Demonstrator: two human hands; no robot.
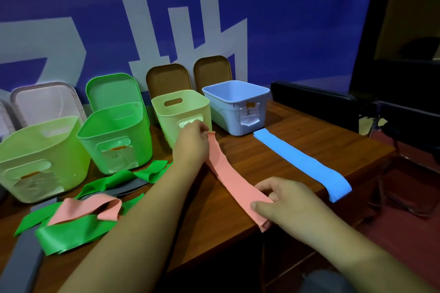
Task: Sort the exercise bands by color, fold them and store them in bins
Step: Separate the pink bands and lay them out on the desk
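Observation:
A pink band [232, 177] lies stretched flat across the wooden table [297, 147]. My left hand [191, 144] pinches its far end in front of the pale green bin [183, 114]. My right hand [283, 202] grips its near end at the table's front edge. A folded blue band [302, 162] lies flat to the right, below the light blue bin [238, 104]. On the left, a second pink band [88, 209] sits tangled with green bands [78, 231] and grey bands [21, 266].
Two more green bins [116, 135] [38, 159] stand in the row at the left, with lids leaning behind against a blue banner. A dark chair [333, 102] stands beyond the table's right end.

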